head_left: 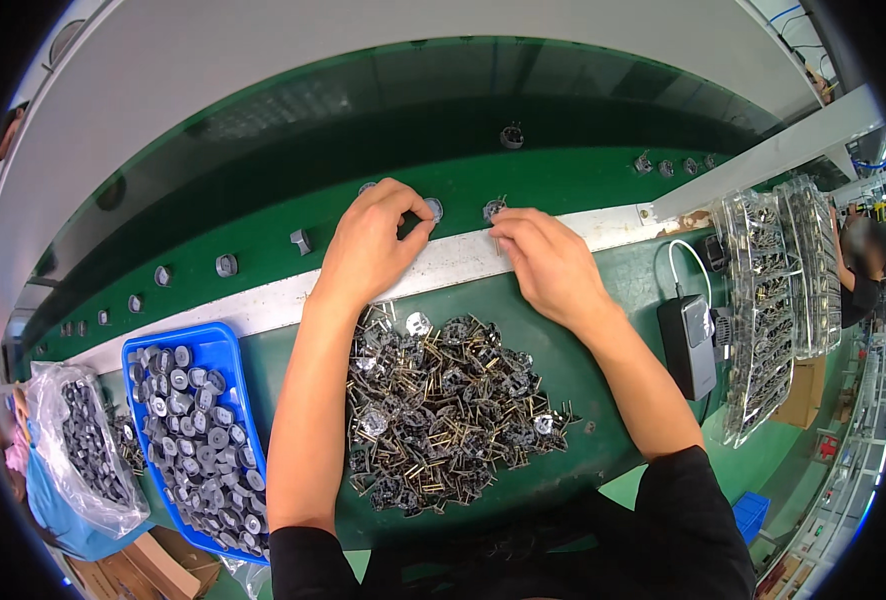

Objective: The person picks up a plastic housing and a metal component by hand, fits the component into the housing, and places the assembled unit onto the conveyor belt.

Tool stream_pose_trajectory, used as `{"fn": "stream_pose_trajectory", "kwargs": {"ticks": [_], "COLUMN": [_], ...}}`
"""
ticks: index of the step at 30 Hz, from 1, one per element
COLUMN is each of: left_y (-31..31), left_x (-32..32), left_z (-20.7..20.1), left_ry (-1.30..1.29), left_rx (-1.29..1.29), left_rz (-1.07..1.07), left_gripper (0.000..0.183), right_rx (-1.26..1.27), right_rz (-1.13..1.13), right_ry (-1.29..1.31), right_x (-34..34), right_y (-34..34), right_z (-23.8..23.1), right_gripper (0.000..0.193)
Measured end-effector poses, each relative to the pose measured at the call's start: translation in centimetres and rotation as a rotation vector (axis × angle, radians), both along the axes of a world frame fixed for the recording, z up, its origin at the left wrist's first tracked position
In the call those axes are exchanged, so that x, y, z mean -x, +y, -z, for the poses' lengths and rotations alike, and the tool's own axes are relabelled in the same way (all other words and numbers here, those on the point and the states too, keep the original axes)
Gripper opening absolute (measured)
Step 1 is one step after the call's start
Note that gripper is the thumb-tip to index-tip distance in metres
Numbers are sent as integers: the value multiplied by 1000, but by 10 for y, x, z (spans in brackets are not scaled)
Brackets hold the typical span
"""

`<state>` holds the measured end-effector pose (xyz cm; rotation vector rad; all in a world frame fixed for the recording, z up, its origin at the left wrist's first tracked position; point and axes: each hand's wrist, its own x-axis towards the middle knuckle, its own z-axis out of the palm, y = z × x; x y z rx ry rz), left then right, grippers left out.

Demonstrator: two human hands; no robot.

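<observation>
Over the green conveyor belt, my left hand is closed in a pinch, thumb and forefinger at the edge of a small round grey cap. To its right my right hand has its fingers drawn together at a small dark part with metal pins; the fingertips partly cover it. Below both hands, between my forearms, a large heap of dark pronged parts with brass pins lies on the green table. A blue tray full of grey caps stands left of my left forearm.
Grey pieces sit spaced along the belt, with several pronged parts at far right. A white metal rail edges the belt. A power bank with a white cable and clear trays stand right; a plastic bag lies left.
</observation>
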<state>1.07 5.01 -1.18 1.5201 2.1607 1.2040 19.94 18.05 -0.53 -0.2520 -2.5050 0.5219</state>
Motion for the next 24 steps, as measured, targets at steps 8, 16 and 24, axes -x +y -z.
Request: {"fn": "stream_pose_trajectory", "kwargs": {"ticks": [8, 16, 24], "left_y": [-3, -3, 39], "left_x": [-3, -2, -15], "left_z": [-3, -11, -32], "left_ry": [-22, 64, 212], "left_rx": [8, 11, 71], "left_rz": [-27, -31, 65], "left_gripper": [15, 17, 27], "right_rx": [92, 88, 1373], "right_rz": [48, -37, 63], "right_ry": [-95, -47, 345], "right_x": [-2, 2, -9], "right_y": [-5, 11, 48], "right_z": [5, 4, -15], "right_gripper": [12, 13, 28]}}
